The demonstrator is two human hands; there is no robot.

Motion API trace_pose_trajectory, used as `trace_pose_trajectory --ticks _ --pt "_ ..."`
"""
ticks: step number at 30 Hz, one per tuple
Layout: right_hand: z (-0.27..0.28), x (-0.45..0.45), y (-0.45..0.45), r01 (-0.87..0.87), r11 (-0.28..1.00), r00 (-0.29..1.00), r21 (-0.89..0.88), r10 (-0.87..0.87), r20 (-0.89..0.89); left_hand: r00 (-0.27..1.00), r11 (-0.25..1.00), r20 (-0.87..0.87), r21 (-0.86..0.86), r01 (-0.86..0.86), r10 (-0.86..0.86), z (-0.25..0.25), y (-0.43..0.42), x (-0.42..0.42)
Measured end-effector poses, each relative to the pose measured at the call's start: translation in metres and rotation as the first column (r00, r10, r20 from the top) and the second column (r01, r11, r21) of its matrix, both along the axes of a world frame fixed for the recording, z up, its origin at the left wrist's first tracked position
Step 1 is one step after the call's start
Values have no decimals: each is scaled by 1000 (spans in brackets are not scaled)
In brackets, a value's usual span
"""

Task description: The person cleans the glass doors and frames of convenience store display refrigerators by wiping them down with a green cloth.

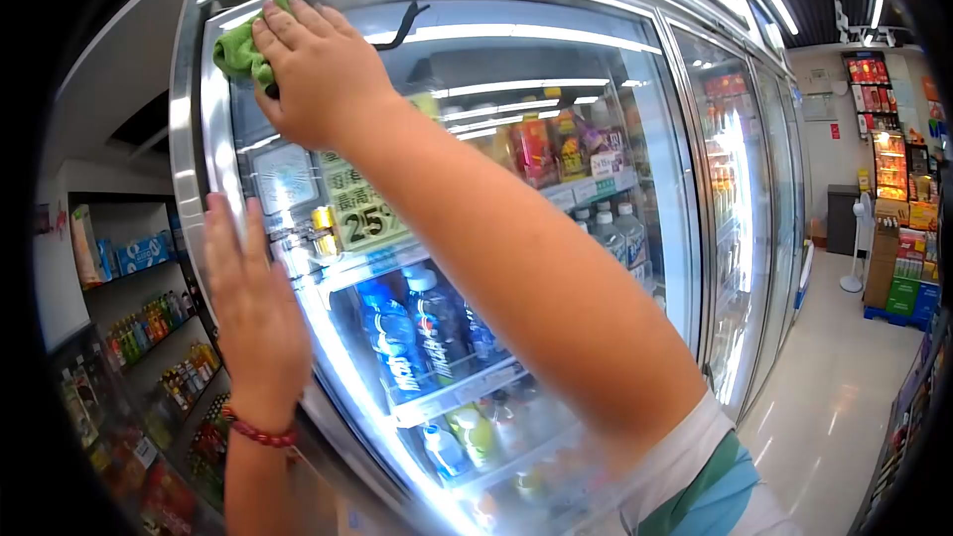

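Note:
My right hand (pixel 323 65) presses a crumpled green cloth (pixel 238 55) against the upper left corner of a glass fridge door (pixel 457 50). Its fingers lie over the cloth, and the arm crosses in front of the glass. Lower down, my left hand (pixel 253 308) is stretched out flat at the door's left edge frame (pixel 213 154), slightly blurred, with a red bracelet (pixel 260 429) at the wrist. Whether its palm touches the frame I cannot tell. Beside it on the glass is a sticker reading 25% (pixel 365 201). Bottled drinks (pixel 422 328) show behind the door.
More glass fridge doors (pixel 730 189) run off to the right along a tiled aisle (pixel 814 397). At left are shelves (pixel 149 337) of bottles and packets. A white standing fan (pixel 856 248) and stacked boxes (pixel 898 283) stand far down the aisle.

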State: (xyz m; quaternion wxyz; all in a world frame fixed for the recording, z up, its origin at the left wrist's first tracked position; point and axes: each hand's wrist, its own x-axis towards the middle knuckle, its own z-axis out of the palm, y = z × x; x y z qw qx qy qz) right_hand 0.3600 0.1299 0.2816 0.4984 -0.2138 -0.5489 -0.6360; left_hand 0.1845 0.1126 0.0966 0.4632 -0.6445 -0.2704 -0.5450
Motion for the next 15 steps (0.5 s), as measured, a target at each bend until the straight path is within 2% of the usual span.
trace_pose_trajectory --ticks 3,6,8,11,13,15 --pt "-5 58 -7 27 999 1000 -26 -26 8 999 1000 -37 -23 21 -22 -3 -4 0" --pt "-7 117 -19 17 999 1000 -41 -16 12 998 997 -22 -53 -57 56 -1 -15 6" --pt "-4 153 -28 74 992 997 -104 -76 -13 999 997 20 -69 -24 25 -2 -14 14" --pt "-6 198 -36 17 998 1000 -57 -17 -5 990 995 135 -88 49 -37 -5 -11 34" --pt "-8 223 -38 -8 998 1000 -70 9 13 984 997 172 -76 -23 35 -8 -6 41" --pt "3 248 -41 105 993 994 -61 -103 36 986 998 154 -15 -64 66 -6 0 40"
